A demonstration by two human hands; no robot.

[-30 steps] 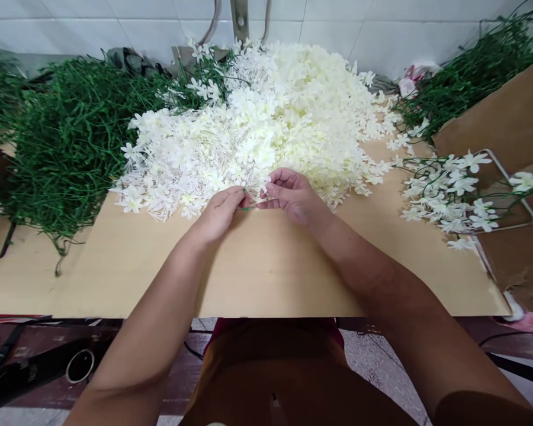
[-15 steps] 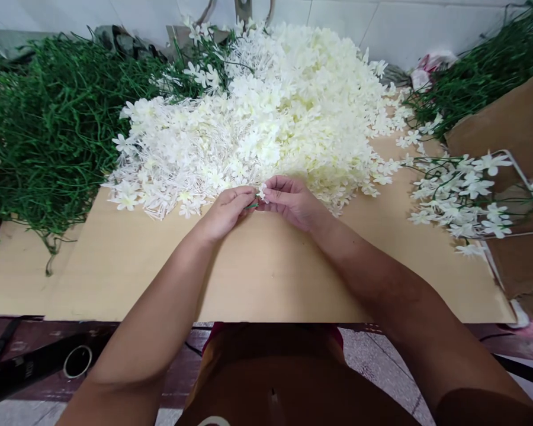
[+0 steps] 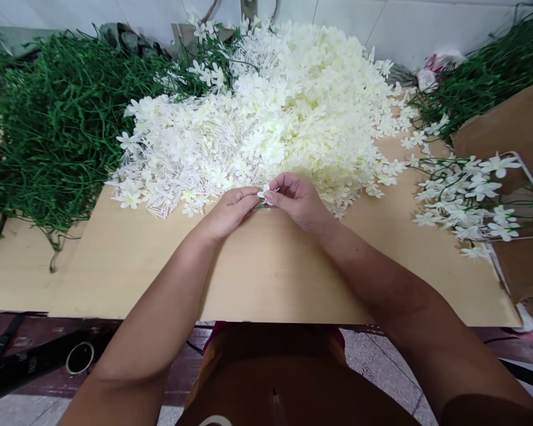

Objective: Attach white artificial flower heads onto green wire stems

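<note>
My left hand (image 3: 228,212) and my right hand (image 3: 298,201) meet fingertip to fingertip at the near edge of a big heap of white artificial flowers (image 3: 270,112). Between them sits one small white flower (image 3: 263,193), pinched by my right thumb and fingers. My left fingers are closed on a thin green stem (image 3: 258,206) that pokes out under that flower. Both hands rest low over the wooden tabletop (image 3: 266,272).
A mass of green plastic stems (image 3: 57,136) covers the left side, and more green stems (image 3: 484,77) lie at the back right. Stems with white flowers attached (image 3: 462,189) lie at the right by brown cardboard (image 3: 506,124). A white tiled wall (image 3: 417,23) runs behind.
The view has shifted slightly. My hands stay pinched together at the heap's edge, and the white flower now shows more plainly between the fingertips.
</note>
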